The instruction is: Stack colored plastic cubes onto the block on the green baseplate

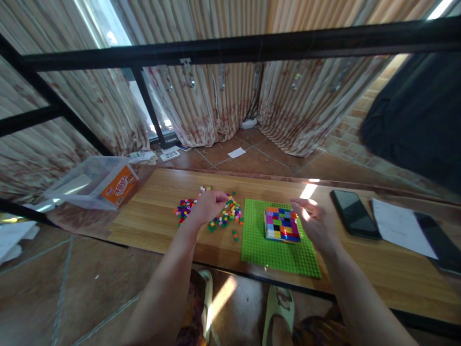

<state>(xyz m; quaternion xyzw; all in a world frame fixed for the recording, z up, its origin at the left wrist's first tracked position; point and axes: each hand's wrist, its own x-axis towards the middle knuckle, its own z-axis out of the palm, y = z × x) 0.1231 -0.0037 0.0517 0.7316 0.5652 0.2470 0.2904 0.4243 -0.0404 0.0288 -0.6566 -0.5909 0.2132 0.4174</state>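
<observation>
My left hand (209, 207) is over a loose pile of small coloured toy bricks (232, 211), its fingers drawn together; anything between them is too small to see. A square multicoloured brick block (281, 224) sits on a green studded baseplate (281, 259). At the block's right side is my right hand (317, 221), with thumb and fingers curled in a pinch near its far right corner. Whatever that pinch holds cannot be made out. A short piece of joined green and orange bricks (235, 235) lies left of the baseplate.
A clear plastic tub (97, 182) with an orange label stands at the left. To the right lie a dark phone (355, 214), a white paper (401, 226) and another dark flat device (441, 240). A black metal bar (230, 50) crosses beyond the wooden tabletop (151, 206).
</observation>
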